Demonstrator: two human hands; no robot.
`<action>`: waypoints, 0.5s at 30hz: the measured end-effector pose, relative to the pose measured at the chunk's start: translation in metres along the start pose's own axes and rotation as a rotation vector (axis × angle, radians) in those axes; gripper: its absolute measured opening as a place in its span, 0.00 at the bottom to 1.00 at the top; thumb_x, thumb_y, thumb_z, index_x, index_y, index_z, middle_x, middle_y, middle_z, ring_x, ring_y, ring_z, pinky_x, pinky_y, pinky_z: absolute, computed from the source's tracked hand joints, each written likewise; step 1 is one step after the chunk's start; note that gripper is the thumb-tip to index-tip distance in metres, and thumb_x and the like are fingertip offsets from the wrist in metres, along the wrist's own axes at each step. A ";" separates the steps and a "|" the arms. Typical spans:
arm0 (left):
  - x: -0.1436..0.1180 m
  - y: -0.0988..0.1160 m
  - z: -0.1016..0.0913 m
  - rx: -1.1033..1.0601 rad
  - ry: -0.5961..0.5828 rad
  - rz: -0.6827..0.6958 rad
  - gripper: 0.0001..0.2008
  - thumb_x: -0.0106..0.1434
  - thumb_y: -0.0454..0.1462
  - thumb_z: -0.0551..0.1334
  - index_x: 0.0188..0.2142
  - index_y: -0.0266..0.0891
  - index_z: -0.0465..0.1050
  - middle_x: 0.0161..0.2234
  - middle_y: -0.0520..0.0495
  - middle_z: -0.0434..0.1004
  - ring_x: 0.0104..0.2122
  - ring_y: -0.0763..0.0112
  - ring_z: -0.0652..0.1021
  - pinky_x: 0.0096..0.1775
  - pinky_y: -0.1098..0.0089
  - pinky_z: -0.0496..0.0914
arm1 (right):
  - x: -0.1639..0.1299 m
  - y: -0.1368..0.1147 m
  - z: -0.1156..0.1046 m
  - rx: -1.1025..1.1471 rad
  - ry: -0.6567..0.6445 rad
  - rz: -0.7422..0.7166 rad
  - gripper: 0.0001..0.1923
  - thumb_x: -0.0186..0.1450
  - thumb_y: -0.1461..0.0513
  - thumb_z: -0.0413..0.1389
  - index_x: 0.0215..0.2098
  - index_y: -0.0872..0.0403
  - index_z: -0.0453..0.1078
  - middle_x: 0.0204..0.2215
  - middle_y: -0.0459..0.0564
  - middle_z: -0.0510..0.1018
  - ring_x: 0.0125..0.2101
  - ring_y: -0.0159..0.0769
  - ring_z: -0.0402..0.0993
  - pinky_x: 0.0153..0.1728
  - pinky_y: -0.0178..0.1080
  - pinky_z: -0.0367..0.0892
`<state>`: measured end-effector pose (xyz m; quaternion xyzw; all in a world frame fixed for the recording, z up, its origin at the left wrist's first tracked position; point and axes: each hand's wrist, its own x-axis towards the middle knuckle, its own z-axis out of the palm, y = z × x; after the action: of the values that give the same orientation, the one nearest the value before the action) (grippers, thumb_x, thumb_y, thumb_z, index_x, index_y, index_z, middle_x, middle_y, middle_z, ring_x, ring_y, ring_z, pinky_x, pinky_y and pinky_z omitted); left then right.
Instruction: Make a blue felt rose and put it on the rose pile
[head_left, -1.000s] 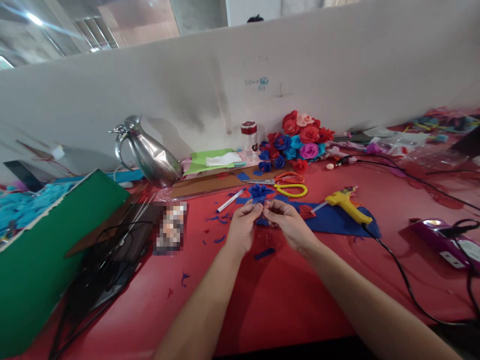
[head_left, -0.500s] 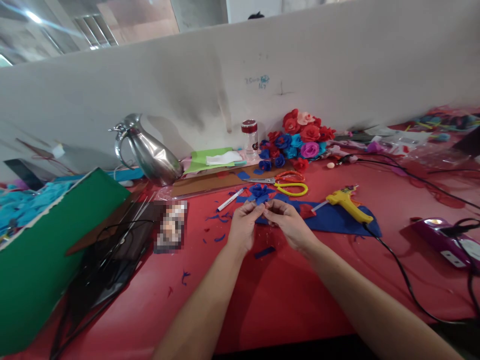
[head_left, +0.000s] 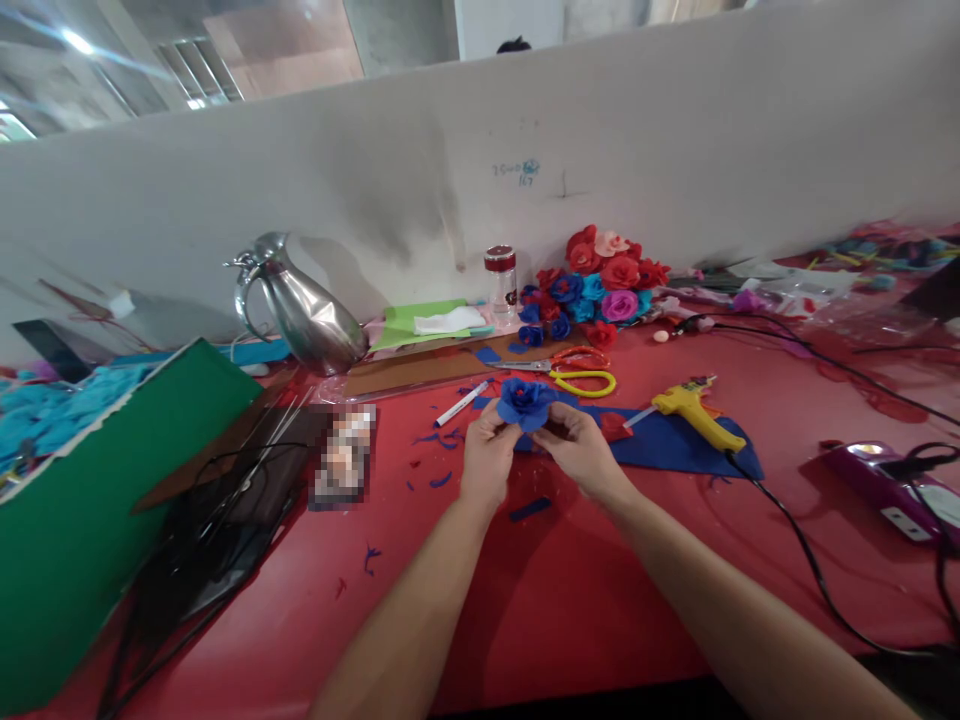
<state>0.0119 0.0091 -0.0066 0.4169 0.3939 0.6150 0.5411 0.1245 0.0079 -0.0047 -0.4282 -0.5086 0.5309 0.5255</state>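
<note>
- We see the blue flower [head_left: 525, 403] held up in front of us over the red counter [head_left: 637, 620], nearer to us than the scissors [head_left: 583, 381], petals spread and facing upward.
- The left grip [head_left: 487, 458] is closed to a pinch at the flower's lower left; some of its fingertips are hidden behind the petals.
- The right grip [head_left: 581, 450] is likewise drawn nearly closed, thumb and finger at the lower right edge; how firmly it presses we cannot tell.
- We judge the flower to be very light, thin and papery, soft at the petals and not slippery.
- The outer petals probably crease or tear under a hard squeeze, so we advise holding it low, at the gathered base, which is hidden from us.
- With the glue gun [head_left: 694, 413] lying near, on the blue sheet [head_left: 671, 448], we suspect glued joints, best spared any tugging.
</note>
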 end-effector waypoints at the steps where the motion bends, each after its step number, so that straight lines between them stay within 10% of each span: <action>1: 0.000 0.000 0.000 0.004 -0.010 0.021 0.07 0.47 0.39 0.71 0.22 0.39 0.77 0.31 0.50 0.76 0.36 0.68 0.72 0.42 0.69 0.67 | 0.000 0.000 0.000 0.004 0.018 -0.015 0.08 0.49 0.58 0.61 0.25 0.51 0.69 0.22 0.44 0.73 0.24 0.34 0.66 0.30 0.38 0.63; 15: -0.002 0.006 -0.002 0.084 -0.088 0.149 0.08 0.48 0.38 0.71 0.18 0.40 0.76 0.34 0.47 0.74 0.39 0.65 0.71 0.46 0.66 0.65 | -0.001 0.000 0.000 -0.039 0.127 -0.139 0.06 0.46 0.61 0.59 0.20 0.49 0.65 0.22 0.46 0.72 0.28 0.40 0.68 0.36 0.42 0.65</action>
<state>0.0082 0.0063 -0.0023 0.4938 0.3630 0.6176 0.4930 0.1250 0.0067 -0.0047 -0.4348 -0.5130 0.4549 0.5838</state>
